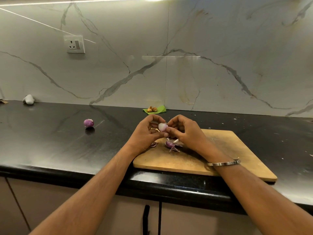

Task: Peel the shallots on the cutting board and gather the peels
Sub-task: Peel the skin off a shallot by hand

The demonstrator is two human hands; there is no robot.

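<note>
A pale, partly peeled shallot (162, 127) is held above the far left corner of the wooden cutting board (220, 150). My left hand (147, 133) grips it from the left with curled fingers. My right hand (183, 131) pinches it from the right with thumb and fingertips. Purple peels (171, 145) lie on the board just below my hands. A second, purple shallot (88, 123) with its skin on sits on the black counter to the left, off the board.
The black countertop (50, 141) runs along a marble-patterned wall. A green leaf with small brown pieces (153, 109) lies at the wall behind the board. A grey lump (28, 99) rests far left. A wall socket (75, 44) sits above. Cabinet doors are below the counter edge.
</note>
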